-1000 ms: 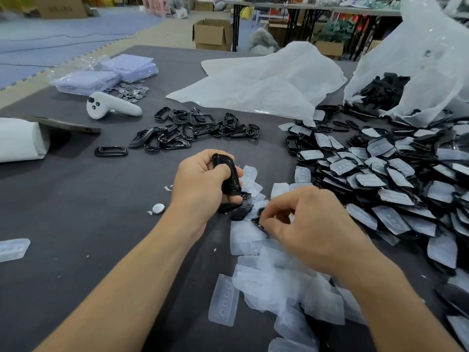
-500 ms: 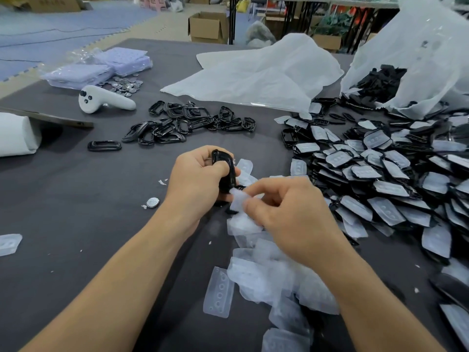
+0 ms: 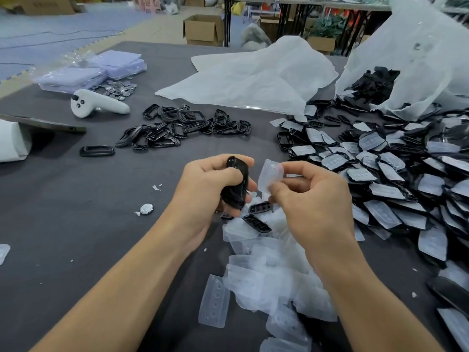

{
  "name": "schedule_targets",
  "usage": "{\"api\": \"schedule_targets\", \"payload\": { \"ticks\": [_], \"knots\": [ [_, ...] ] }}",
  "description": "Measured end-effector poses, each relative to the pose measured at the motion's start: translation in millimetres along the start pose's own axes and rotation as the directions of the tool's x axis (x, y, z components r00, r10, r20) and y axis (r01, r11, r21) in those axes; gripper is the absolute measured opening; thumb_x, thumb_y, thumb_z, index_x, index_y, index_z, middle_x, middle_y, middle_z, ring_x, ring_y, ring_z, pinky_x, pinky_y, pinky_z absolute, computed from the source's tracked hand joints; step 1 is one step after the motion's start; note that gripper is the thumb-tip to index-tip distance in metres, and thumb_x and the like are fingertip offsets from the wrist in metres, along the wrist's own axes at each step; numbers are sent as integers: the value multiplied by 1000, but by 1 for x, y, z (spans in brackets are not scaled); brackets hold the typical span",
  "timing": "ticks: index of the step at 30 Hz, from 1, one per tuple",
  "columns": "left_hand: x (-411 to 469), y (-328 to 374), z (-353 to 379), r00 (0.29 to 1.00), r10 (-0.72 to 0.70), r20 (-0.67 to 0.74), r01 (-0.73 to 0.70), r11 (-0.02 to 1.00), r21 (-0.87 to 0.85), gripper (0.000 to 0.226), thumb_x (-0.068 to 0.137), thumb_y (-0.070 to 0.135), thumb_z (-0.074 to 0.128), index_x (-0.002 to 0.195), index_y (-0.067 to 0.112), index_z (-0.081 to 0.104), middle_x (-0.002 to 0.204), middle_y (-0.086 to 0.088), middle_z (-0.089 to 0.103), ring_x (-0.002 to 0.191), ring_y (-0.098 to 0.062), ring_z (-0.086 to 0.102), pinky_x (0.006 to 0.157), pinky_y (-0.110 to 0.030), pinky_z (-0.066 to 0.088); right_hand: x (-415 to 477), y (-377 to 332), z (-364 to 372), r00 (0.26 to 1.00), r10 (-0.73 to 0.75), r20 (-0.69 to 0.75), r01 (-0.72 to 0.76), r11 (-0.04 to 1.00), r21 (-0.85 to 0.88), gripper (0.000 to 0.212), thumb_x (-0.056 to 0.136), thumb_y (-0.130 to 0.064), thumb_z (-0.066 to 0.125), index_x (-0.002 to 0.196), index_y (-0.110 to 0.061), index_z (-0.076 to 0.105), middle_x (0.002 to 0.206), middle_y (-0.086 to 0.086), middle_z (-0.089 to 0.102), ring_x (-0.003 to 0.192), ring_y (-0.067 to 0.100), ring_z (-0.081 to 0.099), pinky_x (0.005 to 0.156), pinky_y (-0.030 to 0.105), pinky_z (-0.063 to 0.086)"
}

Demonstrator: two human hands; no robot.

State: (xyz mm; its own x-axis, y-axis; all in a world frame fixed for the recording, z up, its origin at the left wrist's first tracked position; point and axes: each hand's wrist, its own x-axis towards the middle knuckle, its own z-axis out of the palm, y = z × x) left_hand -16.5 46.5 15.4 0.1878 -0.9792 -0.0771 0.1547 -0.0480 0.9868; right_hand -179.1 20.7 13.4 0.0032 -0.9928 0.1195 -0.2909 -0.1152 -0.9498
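Observation:
My left hand point(image 3: 205, 189) grips a black plastic key-fob shell point(image 3: 237, 186) upright above the dark table point(image 3: 76, 224). Just to its right, my right hand point(image 3: 312, 199) pinches a clear silicone button pad point(image 3: 270, 175) between thumb and fingers, held close beside the shell and apart from it. Beneath both hands lies a heap of clear silicone pads point(image 3: 274, 280), with two small black button frames point(image 3: 257, 223) on top of it.
A big pile of black shells with clear pads point(image 3: 380, 174) fills the right side, spilling from a white bag point(image 3: 418, 59). Black rings point(image 3: 182, 125) lie ahead, with a white controller point(image 3: 97, 106), coin cells point(image 3: 118, 88), one loose cell point(image 3: 146, 209) and a lone pad point(image 3: 214, 302).
My right hand picked a clear pad out of the heap and raised it up beside the black shell. My left hand kept hold of the shell.

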Motion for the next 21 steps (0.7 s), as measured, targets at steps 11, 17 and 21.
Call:
{"api": "schedule_targets", "payload": {
  "ticks": [11, 17, 21],
  "knots": [
    [-2, -2, 0, 991, -80, 104, 80, 997, 10, 22, 93, -2, 60, 96, 8, 80, 91, -15, 80, 75, -24, 78, 44, -24, 52, -2, -4, 1, 994, -52, 101, 50, 999, 19, 12, 84, -29, 70, 85, -37, 78, 75, -11, 76, 73, 14, 72, 78, 47, 61],
    [-3, -3, 2, 990, -28, 138, 19, 998, 66, 28, 91, -1, 61, 92, 17, 83, 89, -13, 79, 79, -27, 79, 47, -27, 54, 0, -5, -2, 990, -109, 86, 96, 985, 144, 14, 85, -14, 81, 79, -26, 81, 72, -5, 76, 63, 9, 71, 59, 18, 54],
    [-3, -4, 3, 991, -32, 134, 22, 996, 82, 27, 91, -2, 62, 92, 16, 81, 88, -13, 79, 77, -26, 79, 46, -27, 55, 2, -5, -3, 996, -68, 54, 56, 978, 203, 17, 85, -10, 80, 75, -23, 80, 68, -3, 74, 61, 6, 66, 59, 18, 52]
  ]
}}
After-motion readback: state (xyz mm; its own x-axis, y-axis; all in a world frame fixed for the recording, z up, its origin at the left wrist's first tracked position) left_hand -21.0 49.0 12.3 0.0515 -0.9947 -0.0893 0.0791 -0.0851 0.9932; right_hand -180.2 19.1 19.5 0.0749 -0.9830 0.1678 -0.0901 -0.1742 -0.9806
